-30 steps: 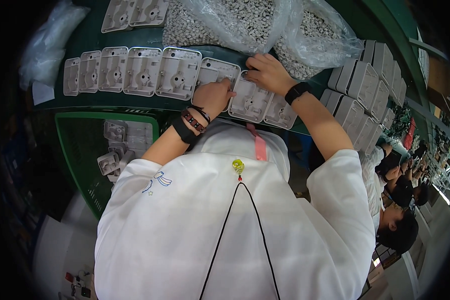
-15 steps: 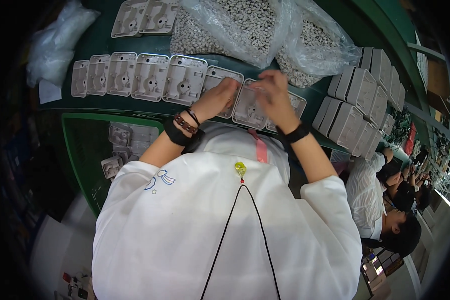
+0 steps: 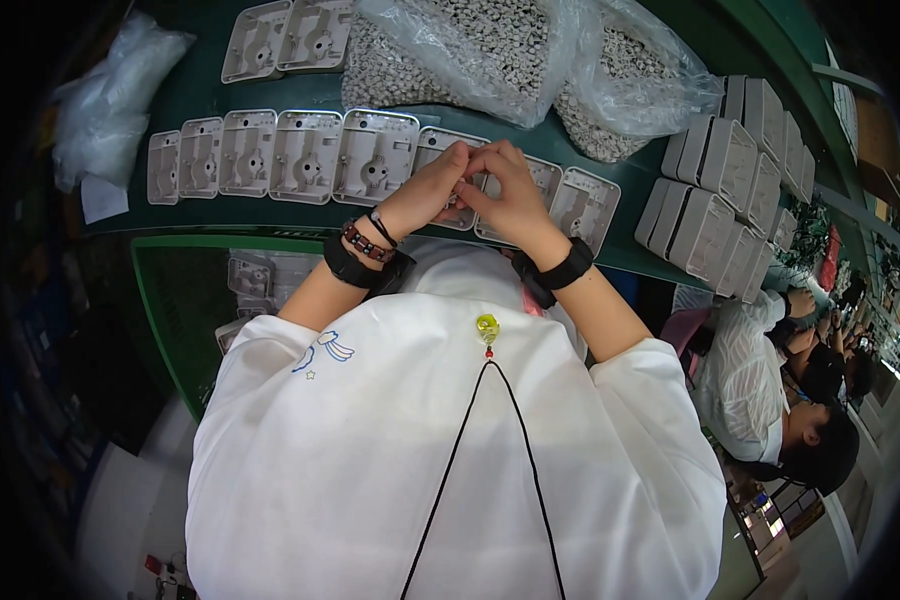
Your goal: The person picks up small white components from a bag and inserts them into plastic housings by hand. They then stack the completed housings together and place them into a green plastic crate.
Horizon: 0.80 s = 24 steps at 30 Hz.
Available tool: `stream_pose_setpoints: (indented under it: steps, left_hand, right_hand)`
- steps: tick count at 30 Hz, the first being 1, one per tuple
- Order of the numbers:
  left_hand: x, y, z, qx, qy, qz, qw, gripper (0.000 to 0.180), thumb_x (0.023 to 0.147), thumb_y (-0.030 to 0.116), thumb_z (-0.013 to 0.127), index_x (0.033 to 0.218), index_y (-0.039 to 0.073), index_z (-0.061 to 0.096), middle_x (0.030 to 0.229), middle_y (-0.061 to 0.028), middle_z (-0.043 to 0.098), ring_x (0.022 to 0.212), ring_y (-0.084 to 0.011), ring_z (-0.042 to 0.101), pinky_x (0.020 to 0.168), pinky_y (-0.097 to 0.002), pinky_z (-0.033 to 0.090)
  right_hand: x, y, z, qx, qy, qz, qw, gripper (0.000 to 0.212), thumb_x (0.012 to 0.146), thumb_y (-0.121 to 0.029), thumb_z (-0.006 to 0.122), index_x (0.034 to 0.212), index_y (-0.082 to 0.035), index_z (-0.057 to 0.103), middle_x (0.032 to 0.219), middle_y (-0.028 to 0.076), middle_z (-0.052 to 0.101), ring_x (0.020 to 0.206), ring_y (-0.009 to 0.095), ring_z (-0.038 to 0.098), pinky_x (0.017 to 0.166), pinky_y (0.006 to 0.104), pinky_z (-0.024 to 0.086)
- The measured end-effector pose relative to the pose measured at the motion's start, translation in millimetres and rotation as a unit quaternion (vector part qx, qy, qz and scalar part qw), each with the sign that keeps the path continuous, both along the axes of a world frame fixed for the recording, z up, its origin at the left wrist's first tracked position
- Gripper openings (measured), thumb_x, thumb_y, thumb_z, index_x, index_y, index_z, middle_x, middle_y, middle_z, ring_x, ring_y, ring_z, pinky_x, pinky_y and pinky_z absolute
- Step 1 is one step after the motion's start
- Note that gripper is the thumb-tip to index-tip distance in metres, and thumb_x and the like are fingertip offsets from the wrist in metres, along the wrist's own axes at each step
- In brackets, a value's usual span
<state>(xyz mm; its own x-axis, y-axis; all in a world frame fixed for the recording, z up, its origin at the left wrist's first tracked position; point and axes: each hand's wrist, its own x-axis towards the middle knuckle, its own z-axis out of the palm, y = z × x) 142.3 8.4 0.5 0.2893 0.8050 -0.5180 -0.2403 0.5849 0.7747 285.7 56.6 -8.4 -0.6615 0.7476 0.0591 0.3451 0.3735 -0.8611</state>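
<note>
My left hand (image 3: 432,196) and my right hand (image 3: 511,196) meet over a light grey plastic housing (image 3: 432,148) in the row along the near table edge. The left fingers are curled closed, and the right thumb and forefinger close against the left fingertips. Anything between the fingers is too small or hidden to make out. Just right of them, another grey housing (image 3: 542,176) lies partly behind my right hand. One more open housing (image 3: 590,205) ends the row. To the left, several housings (image 3: 374,150) lie open side up with round bosses inside.
Clear plastic bags (image 3: 470,50) of small whitish parts lie behind the row. Stacked grey housings (image 3: 705,150) stand at the right. A green crate (image 3: 160,300) with more housings sits below the table edge at left. A person (image 3: 755,385) sits farther right.
My right hand has moved left, from over the housings at right to the left hand's fingertips. The left hand stays near the same housing. The view has shifted slightly.
</note>
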Motion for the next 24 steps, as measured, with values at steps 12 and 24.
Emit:
stream_pose_setpoints:
  steps: [12,24]
  left_hand:
    - [-16,-13,-21,0.141,0.168,0.042,0.975,0.030,0.086,0.036,0.053,0.088,0.007,0.050,0.061,0.0021,0.046,0.053,-0.0048,0.041,0.045,-0.0207,0.032]
    - [-34,-37,-33,0.115,0.153,0.074,0.979,0.019,0.080,0.021,0.062,0.078,0.004,0.056,0.061,0.0031,0.051,0.058,-0.0051,0.046,0.052,-0.0205,0.037]
  right_hand:
    - [-3,11,5,-0.406,0.097,-0.066,0.906,0.012,0.084,-0.012,0.056,0.091,-0.003,0.052,0.080,0.001,0.054,0.069,0.008,0.050,0.066,0.0190,0.040]
    - [-14,7,-4,-0.465,0.051,0.123,0.875,0.016,0.081,-0.009,0.059,0.094,-0.004,0.051,0.080,0.003,0.056,0.071,0.014,0.056,0.062,0.0252,0.044]
